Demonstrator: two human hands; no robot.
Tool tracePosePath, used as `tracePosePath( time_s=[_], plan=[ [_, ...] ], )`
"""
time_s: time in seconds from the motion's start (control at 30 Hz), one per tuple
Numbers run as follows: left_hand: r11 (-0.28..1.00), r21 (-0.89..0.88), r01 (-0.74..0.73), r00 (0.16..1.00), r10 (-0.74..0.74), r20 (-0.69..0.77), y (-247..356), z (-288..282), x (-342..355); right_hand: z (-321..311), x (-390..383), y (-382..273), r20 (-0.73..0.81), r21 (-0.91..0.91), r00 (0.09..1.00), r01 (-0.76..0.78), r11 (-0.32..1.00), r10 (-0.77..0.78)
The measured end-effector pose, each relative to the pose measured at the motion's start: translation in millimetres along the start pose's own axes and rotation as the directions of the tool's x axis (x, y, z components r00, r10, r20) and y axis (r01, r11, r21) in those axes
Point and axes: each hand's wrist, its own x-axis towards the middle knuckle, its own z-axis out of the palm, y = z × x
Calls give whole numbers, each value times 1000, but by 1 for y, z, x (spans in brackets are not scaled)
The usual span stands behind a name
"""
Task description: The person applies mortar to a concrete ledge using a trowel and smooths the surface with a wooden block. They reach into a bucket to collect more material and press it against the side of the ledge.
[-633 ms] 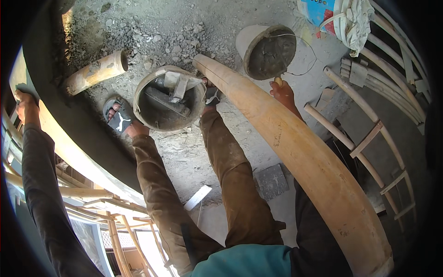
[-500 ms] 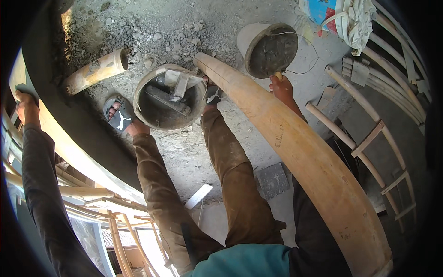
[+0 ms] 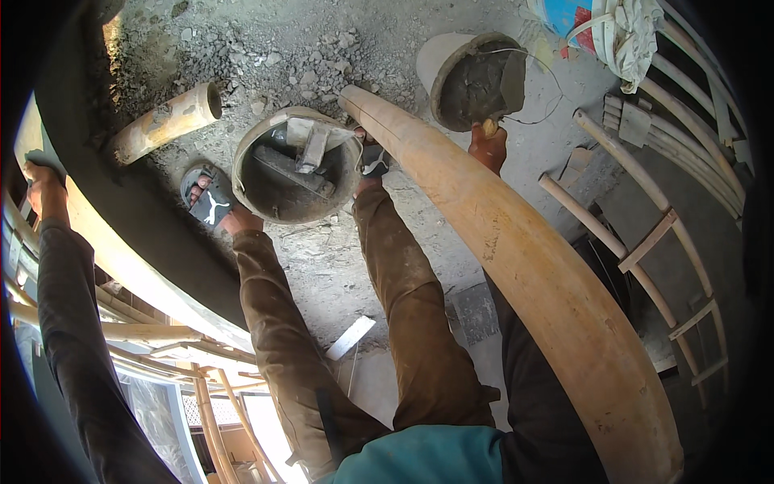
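Observation:
My left hand [image 3: 44, 185] grips the edge of a pale board [image 3: 121, 246] beside dark wet mortar [image 3: 177, 258] at the left. My right hand [image 3: 488, 149] is closed on the yellowish handle of a trowel [image 3: 510, 85], whose blade is in the mortar of a grey bucket [image 3: 446, 60]. A long pale-orange wooden plank [image 3: 500, 258] lies diagonally between my legs and that forearm. Between my sandalled feet stands a second bucket [image 3: 262, 198] with grey blocks or tools in it, too unclear to name. A short stained pipe [image 3: 165, 125] lies to its upper left.
Gravel [image 3: 314, 60] covers ground at the top. Several poles and ladder-like frames [image 3: 645, 226] are at the right, below a white sack [image 3: 613, 44]. Bamboo scaffolding [image 3: 145, 331] is below the ledge at lower left. A dark tile [image 3: 476, 310] and white strip [image 3: 349, 336] lie on the floor.
My right hand and forearm have shifted up and slightly right at the bucket, and more of the trowel's blade shows in the mortar. The view has shifted slightly; my left hand stays on the board.

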Motion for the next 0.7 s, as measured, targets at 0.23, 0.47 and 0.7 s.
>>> tracePosePath(
  time_s=[0.23,0.47,0.7],
  plan=[
    [1000,-21,-2,1000,2,25,1,-23,-19,25,-62,7,-20,183,1000,-12,983,16],
    [999,-46,-25,1000,25,10,1,-24,-5,20,-81,26,41,196,994,-106,975,99],
    [999,-30,-31,1000,31,-1,-2,-22,6,12,-37,10,140,-10,990,-29,1000,30]
  ],
)
